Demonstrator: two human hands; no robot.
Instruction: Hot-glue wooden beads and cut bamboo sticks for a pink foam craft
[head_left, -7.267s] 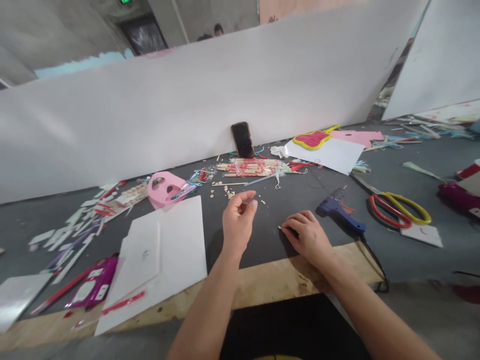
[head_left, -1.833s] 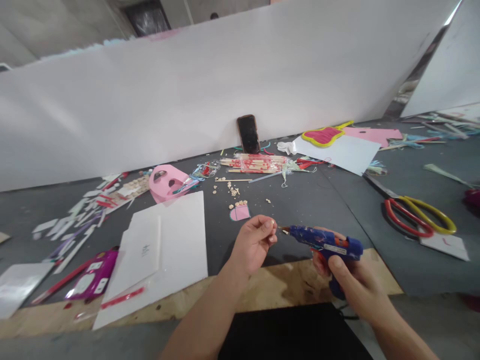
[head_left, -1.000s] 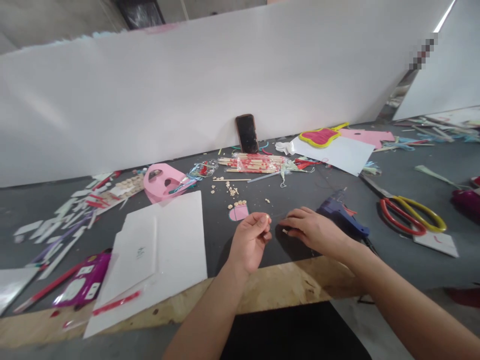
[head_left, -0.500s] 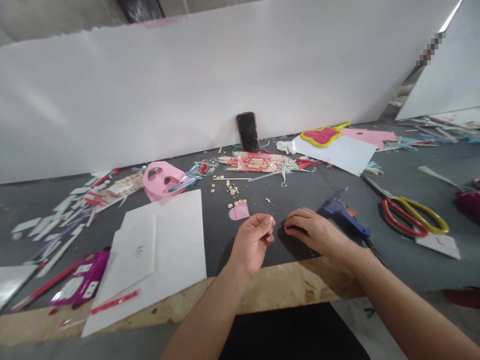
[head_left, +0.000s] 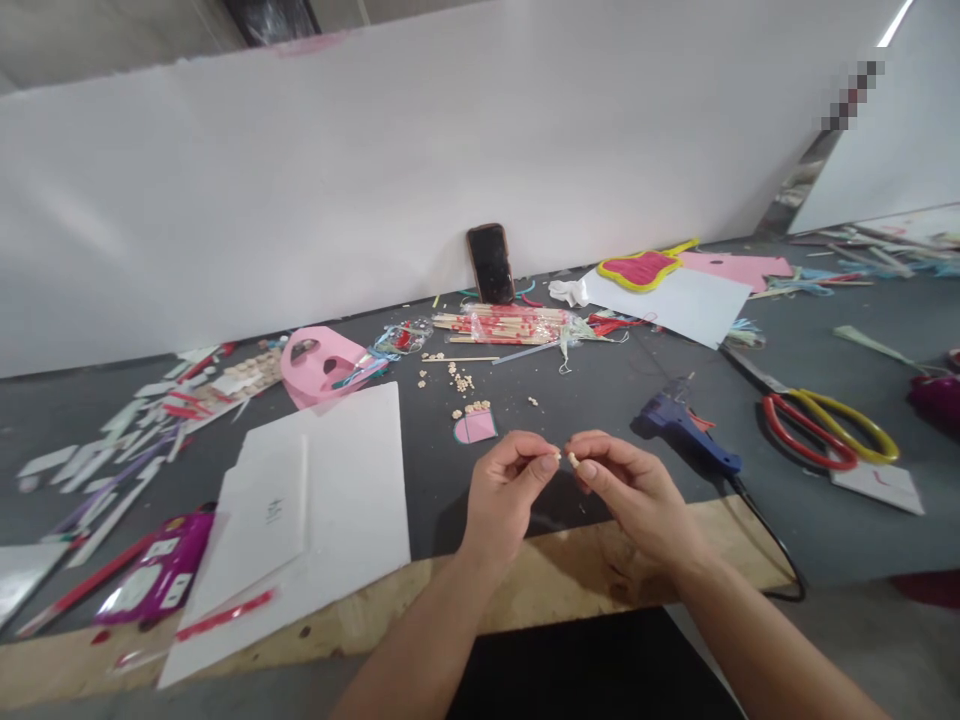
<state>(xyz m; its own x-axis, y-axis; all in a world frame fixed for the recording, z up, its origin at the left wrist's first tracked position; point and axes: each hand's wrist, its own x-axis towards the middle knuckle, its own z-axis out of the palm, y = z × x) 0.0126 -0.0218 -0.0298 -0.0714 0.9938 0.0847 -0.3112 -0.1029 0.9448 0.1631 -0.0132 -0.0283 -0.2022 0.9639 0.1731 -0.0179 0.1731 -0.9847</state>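
My left hand (head_left: 504, 500) pinches a tiny beige bead-like piece (head_left: 557, 456) between thumb and forefinger. Close beside it, my right hand (head_left: 637, 500) holds another small pale beige piece (head_left: 574, 460) in its fingertips. The two pieces face each other across a narrow gap above the table edge. Just beyond my left hand lies a small pink rounded cutout (head_left: 477, 427) with a dark outline and several beige clusters along its far edge. More loose beige pieces (head_left: 461, 381) are scattered behind it. Their exact kind is too small to tell.
A blue glue gun (head_left: 682, 425) with a black cord lies right of my hands, then large scissors (head_left: 814, 425) with red and yellow handles. White sheets (head_left: 352, 500) lie at left. Behind are a bag of sticks (head_left: 510, 325), a pink mask (head_left: 322, 365) and a propped phone (head_left: 491, 262).
My right hand has lifted from the tabletop and turned in towards my left, bringing a small beige piece up to it. My left hand stays nearly in place, its pinch kept.
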